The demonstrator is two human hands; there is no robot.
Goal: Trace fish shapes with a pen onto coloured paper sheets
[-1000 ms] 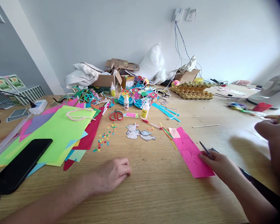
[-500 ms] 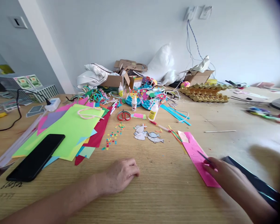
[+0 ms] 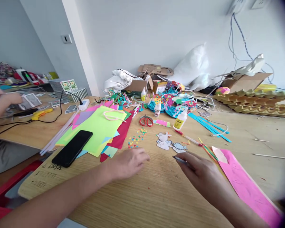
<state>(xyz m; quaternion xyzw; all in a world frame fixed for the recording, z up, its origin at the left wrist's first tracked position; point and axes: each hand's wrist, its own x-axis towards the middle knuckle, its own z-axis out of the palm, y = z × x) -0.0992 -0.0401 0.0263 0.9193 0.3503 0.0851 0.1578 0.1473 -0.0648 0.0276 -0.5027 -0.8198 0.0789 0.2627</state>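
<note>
My left hand (image 3: 131,163) hovers over or rests on the table, fingers loosely bent and a little apart, with nothing seen in it. Closest to it are scattered confetti dots (image 3: 134,142) and a pale green paper piece (image 3: 110,151). A dark-tipped pen (image 3: 182,160) is pinched in my right hand (image 3: 199,172), its tip pointing left. Just beyond the pen lie paper fish cutouts (image 3: 163,144), grey and white with drawn outlines. To the right of my right hand is a long pink paper strip (image 3: 245,186) with faint drawn lines.
A black phone (image 3: 72,148) lies on bright green paper (image 3: 104,126). Red scissors (image 3: 146,120) and glue bottles (image 3: 180,119) stand farther back. Egg cartons (image 3: 254,103) are at right. Another person's hand (image 3: 13,98) is at far left, near a yellow glue gun (image 3: 41,114).
My right hand with the pen has moved left, off the pink strip to near the fish cutouts. The view has turned left, bringing another person's hands in. My left hand's fingers have loosened.
</note>
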